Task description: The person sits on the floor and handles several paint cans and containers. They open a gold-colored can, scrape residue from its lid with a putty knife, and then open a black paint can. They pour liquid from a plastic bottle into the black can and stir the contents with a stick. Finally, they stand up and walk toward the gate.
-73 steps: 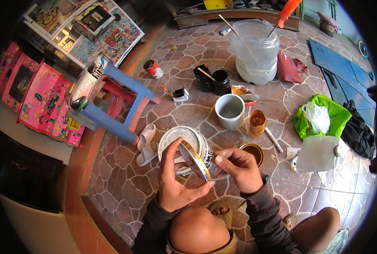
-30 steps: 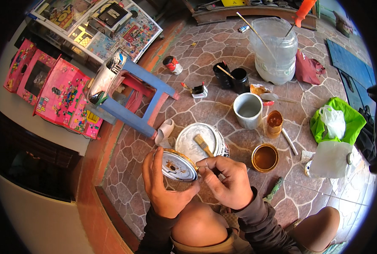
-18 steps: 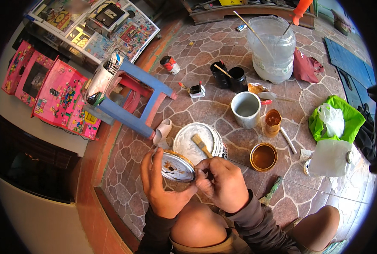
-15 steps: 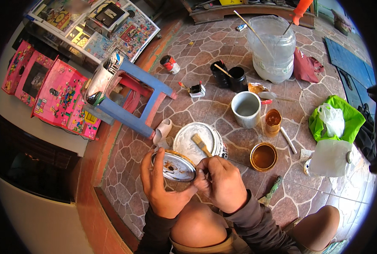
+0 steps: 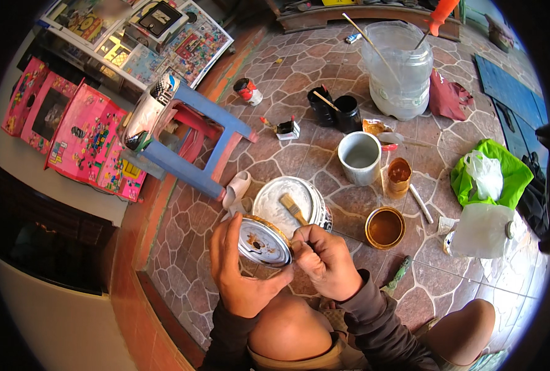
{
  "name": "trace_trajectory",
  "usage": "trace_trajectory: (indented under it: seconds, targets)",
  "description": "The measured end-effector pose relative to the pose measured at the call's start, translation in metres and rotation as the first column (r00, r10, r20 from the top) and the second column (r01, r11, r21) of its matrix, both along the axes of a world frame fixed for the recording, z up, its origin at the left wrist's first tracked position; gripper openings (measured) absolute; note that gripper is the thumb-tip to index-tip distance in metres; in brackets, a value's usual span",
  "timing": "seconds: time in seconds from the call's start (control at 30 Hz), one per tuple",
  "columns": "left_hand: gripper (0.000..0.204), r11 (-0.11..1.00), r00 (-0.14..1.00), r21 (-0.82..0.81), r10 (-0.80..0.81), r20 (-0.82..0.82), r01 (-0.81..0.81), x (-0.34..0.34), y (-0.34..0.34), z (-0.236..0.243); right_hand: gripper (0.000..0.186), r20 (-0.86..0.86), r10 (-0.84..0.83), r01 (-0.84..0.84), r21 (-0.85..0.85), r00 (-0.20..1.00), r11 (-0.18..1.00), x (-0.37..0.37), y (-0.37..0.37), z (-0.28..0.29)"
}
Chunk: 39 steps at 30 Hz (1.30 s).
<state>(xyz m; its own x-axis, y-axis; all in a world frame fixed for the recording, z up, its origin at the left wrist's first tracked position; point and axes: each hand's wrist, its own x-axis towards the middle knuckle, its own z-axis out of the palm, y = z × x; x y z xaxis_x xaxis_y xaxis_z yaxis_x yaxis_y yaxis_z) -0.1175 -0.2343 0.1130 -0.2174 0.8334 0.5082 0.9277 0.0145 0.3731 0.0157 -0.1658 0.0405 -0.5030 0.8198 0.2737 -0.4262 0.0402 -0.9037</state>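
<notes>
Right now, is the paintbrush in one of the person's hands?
No, the paintbrush lies across the white paint can, while both hands hold a round metal lid.

Tool in right hand (image 5: 325, 260) hidden by fingers; lid (image 5: 264, 241) underside unseen.

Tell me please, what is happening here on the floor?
A person crouches on a stone-tiled floor and holds a round metal can lid in the left hand. The right hand works at the lid's edge; what it holds is hidden. Just beyond the lid stands an open paint can with white paint and a brush resting in it. Around it stand a grey cup, a small tin of brown liquid, a big clear plastic jug and a blue stool.
</notes>
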Motion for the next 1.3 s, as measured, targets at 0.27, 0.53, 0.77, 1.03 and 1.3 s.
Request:
trace_trajectory:
  seconds: [0.27, 0.53, 0.77, 1.03, 1.3]
  targets:
    - [0.097, 0.999, 0.996, -0.001, -0.033, 0.079, 0.034, -0.004, 0.001, -0.003, 0.012, -0.121, -0.014, -0.002, -0.132, 0.993, 0.991, 0.001, 0.002, 0.004]
    - [0.096, 0.999, 0.995, 0.029, -0.036, 0.088, 0.034, -0.006, 0.003, -0.006, 0.012, -0.026, -0.212, 0.213, 0.199, 0.977, 0.956, 0.001, 0.008, 0.009]
    - [0.097, 1.000, 0.994, 0.022, -0.013, 0.111, 0.011, -0.007, 0.001, -0.009, 0.010, 0.050, -0.224, 0.209, 0.217, 0.973, 0.954, -0.004, -0.002, 0.015]
    - [0.105, 1.000, 0.821, 0.016, -0.031, 0.570, 0.026, -0.012, -0.002, -0.015, 0.010, -0.048, -0.177, 0.180, 0.071, 0.983, 0.981, 0.000, 0.000, 0.014]
    - [0.098, 0.981, 0.585, 0.162, -0.195, 0.787, 0.108, -0.024, -0.004, -0.027, 0.012, 0.141, 0.184, -0.175, -0.079, 0.973, 0.981, 0.024, 0.018, 0.005]
